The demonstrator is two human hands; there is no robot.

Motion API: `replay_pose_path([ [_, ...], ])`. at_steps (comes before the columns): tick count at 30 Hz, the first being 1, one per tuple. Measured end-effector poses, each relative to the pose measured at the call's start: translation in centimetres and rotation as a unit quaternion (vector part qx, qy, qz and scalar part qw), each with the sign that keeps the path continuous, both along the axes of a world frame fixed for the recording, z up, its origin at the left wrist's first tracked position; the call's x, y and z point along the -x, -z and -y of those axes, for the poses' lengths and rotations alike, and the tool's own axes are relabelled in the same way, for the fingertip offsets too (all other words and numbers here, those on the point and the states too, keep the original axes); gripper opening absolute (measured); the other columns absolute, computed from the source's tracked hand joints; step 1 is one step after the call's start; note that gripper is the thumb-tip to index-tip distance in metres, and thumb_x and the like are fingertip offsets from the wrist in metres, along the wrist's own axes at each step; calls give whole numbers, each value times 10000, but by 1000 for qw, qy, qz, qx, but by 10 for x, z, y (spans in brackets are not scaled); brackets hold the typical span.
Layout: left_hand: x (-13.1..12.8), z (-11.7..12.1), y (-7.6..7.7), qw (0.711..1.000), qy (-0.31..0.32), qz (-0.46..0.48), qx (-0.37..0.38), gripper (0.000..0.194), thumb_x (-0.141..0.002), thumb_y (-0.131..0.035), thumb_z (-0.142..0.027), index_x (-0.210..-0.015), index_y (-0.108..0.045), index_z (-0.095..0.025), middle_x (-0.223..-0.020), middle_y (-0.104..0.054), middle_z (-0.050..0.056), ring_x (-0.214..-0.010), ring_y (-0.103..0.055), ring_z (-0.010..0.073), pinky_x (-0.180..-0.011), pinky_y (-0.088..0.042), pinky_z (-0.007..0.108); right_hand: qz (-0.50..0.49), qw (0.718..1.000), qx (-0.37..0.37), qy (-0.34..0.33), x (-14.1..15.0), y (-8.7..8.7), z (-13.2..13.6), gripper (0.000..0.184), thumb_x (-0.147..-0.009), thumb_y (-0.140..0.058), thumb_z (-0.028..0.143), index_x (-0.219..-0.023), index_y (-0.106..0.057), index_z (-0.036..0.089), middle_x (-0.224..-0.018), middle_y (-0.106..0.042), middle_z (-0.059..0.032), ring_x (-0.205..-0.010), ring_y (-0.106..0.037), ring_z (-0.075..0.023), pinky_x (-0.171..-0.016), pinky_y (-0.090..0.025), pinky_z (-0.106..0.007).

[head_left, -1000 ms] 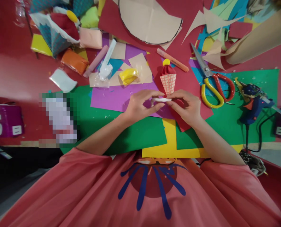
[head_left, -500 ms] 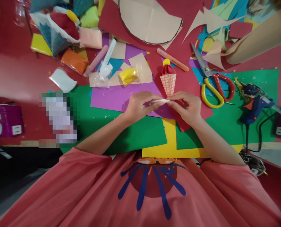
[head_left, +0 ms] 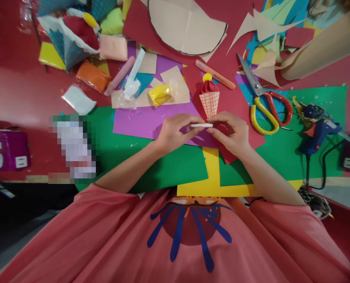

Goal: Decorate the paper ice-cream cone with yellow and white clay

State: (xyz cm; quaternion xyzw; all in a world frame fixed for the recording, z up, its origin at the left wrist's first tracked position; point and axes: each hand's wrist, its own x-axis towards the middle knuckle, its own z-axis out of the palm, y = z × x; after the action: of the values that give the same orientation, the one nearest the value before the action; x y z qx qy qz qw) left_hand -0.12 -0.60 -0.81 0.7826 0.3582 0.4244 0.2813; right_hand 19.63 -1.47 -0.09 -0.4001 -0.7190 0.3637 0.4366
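My left hand (head_left: pixel 176 133) pinches a thin strip of white clay (head_left: pixel 200 125) between thumb and fingertips. My right hand (head_left: pixel 231 131) is closed at the strip's right end, with thumb and forefinger pressed close to it. Just beyond my fingertips lies a small paper ice-cream cone (head_left: pixel 209 103) with an orange grid, a red top and a yellow ball; its tip is partly hidden behind my hands. An opened packet of white clay (head_left: pixel 131 89) and a packet of yellow clay (head_left: pixel 160 95) lie farther left.
Scissors (head_left: pixel 264 98) with red and yellow handles lie at the right, and beyond them a blue hot glue gun (head_left: pixel 317 131) with its cord. An orange marker (head_left: pixel 215 74) lies behind the cone. A larger blue cone (head_left: pixel 65 43) and several clay packets are at back left.
The white clay strip now looks longer and straighter between my fingers. My right hand has shifted very slightly left; the other things stay where they were.
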Motion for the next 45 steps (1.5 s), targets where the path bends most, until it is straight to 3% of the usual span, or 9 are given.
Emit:
replay_pose_path([
  [7,0,1,2,1000,-2,-8,16,199,-884,-640,-354,-979,-665,-181,-913,-749,41,-785,-692,110,-726,-529,214,9,1000,6,6,0,1,0,95,-854,-664,264,-940,-686,230,-900,-742,-18,-818,-685,-136,-720,-555,-282],
  [10,0,1,2,1000,4,20,13,169,-877,-654,-337,-940,-662,-181,-862,-736,25,-749,-677,97,-708,-518,207,-8,1000,-7,-3,0,2,0,101,-850,-668,253,-946,-680,224,-892,-729,-19,-811,-672,-131,-698,-543,-270],
  [15,-1,0,2,1000,3,13,4,177,-899,-625,-347,-876,-669,-177,-808,-735,14,-678,-660,84,-678,-510,205,-2,998,60,-12,1,0,0,190,-845,-674,334,-990,-665,211,-927,-725,-24,-806,-676,-127,-694,-551,-262],
  [23,0,0,0,1000,-11,-14,15,216,-892,-627,-384,-938,-664,-177,-868,-746,27,-741,-679,98,-713,-525,209,-22,999,40,0,1,-2,-1,47,-864,-643,253,-891,-664,221,-826,-706,4,-746,-659,-110,-667,-530,-245],
  [28,0,-1,0,1000,17,-3,4,156,-911,-607,-327,-906,-671,-184,-818,-740,16,-697,-661,88,-693,-507,207,-46,995,84,-22,2,0,0,142,-828,-693,292,-940,-641,222,-872,-700,3,-772,-669,-114,-677,-546,-245],
  [34,-1,-1,-1,996,7,-4,88,249,-911,-595,-392,-985,-666,-165,-902,-750,34,-759,-689,95,-676,-515,181,-77,992,101,4,1,1,-1,71,-843,-685,280,-875,-653,225,-818,-674,15,-752,-651,-100,-685,-531,-240],
  [39,-3,-5,-2,995,-4,-5,104,285,-925,-563,-425,-876,-684,-172,-811,-736,18,-704,-663,84,-643,-496,180,-102,988,119,-7,0,1,-3,123,-826,-703,294,-913,-639,234,-843,-652,18,-753,-644,-98,-677,-528,-238],
  [42,-3,-4,-3,993,3,12,114,315,-912,-570,-463,-842,-678,-175,-798,-731,17,-724,-672,93,-664,-508,191,-77,991,112,-16,1,1,-4,178,-791,-739,309,-921,-647,229,-856,-672,12,-784,-656,-114,-695,-538,-247],
  [45,-3,-2,-3,987,8,30,159,341,-897,-572,-504,-890,-666,-176,-848,-731,24,-772,-687,109,-699,-535,209,-53,993,105,-11,1,1,-4,107,-810,-719,281,-881,-662,225,-806,-681,18,-746,-648,-106,-665,-524,-236],
])
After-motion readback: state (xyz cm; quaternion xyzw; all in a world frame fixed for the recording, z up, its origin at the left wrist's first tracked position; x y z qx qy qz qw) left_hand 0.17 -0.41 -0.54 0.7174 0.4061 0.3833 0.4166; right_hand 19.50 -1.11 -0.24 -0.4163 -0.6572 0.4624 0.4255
